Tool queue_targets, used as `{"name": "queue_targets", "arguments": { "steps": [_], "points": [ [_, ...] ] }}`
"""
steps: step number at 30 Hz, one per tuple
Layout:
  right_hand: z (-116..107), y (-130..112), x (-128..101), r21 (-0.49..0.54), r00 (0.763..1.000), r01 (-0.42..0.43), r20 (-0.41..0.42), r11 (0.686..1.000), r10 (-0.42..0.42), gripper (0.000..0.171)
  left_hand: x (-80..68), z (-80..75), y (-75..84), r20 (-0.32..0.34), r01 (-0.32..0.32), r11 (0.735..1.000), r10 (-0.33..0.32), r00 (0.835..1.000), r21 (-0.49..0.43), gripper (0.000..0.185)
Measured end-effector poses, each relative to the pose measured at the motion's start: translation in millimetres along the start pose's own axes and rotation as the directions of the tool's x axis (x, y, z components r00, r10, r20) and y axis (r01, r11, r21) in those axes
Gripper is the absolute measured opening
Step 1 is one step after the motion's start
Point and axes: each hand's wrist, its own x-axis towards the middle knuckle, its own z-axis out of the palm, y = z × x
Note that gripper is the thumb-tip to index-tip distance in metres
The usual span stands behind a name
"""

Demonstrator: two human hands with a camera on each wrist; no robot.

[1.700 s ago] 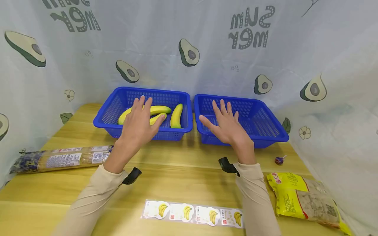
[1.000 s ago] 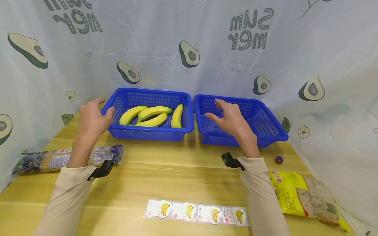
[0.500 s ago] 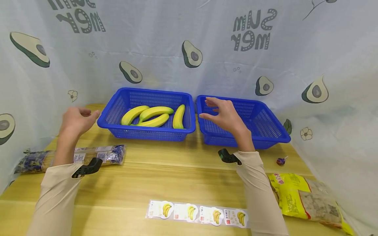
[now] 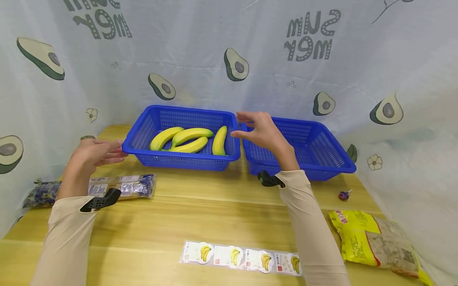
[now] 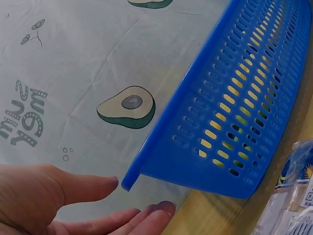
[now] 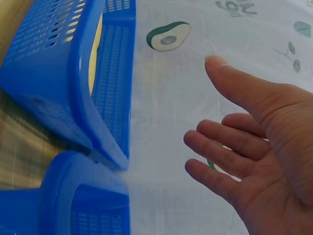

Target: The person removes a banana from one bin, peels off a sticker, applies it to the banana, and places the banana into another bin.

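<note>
A blue plastic basket (image 4: 186,158) with several yellow bananas (image 4: 193,135) in it stands at the back, left of centre. My left hand (image 4: 94,154) is at its left end, fingertips right at the rim; in the left wrist view the thumb (image 5: 90,188) lies above and the fingers below the rim's corner. Over the gap between this basket and a second blue basket (image 4: 304,171) on the right is my right hand (image 4: 262,130). Its thumb and fingers are spread apart with nothing between them, close to the first basket's right end, as the right wrist view also shows.
A clear packet of dry noodles (image 4: 136,186) lies at the left, under my left forearm. A strip of banana-printed labels (image 4: 229,256) is near the front. On the right are a lollipop (image 4: 344,195) and a yellow bag (image 4: 375,242). A patterned curtain (image 4: 200,51) hangs behind the baskets.
My left hand has gone from above the bananas out to the left, then in to the basket's left end. The right hand has moved left from over the second basket. The baskets stay put.
</note>
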Motion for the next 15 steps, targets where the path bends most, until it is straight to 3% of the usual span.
{"name": "queue_targets", "arguments": {
  "steps": [4,6,9,12,15],
  "points": [
    [1.7,-3.2,15.2,0.010,0.999,0.014,0.031,1.000,-0.014,0.070,3.4,-0.3,-1.7,0.001,0.013,0.997,-0.012,1.000,-0.078,0.063],
    [2.6,-2.8,22.0,0.025,0.999,0.017,0.041,1.000,-0.018,0.069,4.8,0.2,-1.5,0.013,0.022,0.987,-0.021,1.000,-0.158,0.044],
    [4.6,-1.7,32.6,0.055,0.998,0.019,0.059,0.998,-0.022,0.068,6.5,0.8,-0.8,0.039,0.057,0.952,-0.048,0.998,-0.302,0.016],
    [7.8,1.2,44.3,0.093,0.996,0.022,0.080,0.995,-0.029,0.066,7.1,1.9,0.0,0.064,0.097,0.904,-0.078,0.995,-0.417,0.032],
    [13.2,5.8,57.1,0.152,0.994,0.016,0.103,0.988,-0.031,0.064,7.9,3.9,0.1,0.081,0.117,0.875,-0.089,0.993,-0.470,0.036]
  ]
}}
